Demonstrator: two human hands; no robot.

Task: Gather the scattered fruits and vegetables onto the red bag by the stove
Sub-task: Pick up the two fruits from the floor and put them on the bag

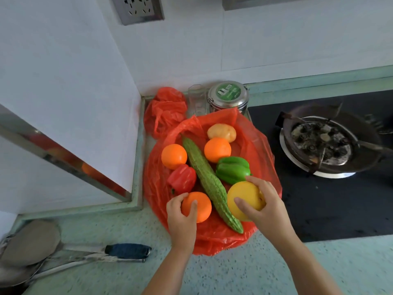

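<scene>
- Left hand (180, 220): fingers curled around an orange (198, 207) at the near edge of the red bag (214, 241);
- Right hand (265, 207): fingers clasping a yellow fruit (240, 196), beside the bitter gourd (210, 184);
- Tin (228, 96) behind: green label, writing unreadable.

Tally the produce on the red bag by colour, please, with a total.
Orange: 3 round oranges
Green: 2, a long bumpy bitter gourd and a bell pepper
Red: 1 bell pepper
Yellow: 1 round fruit
Tan: 1 potato
Total: 8
</scene>
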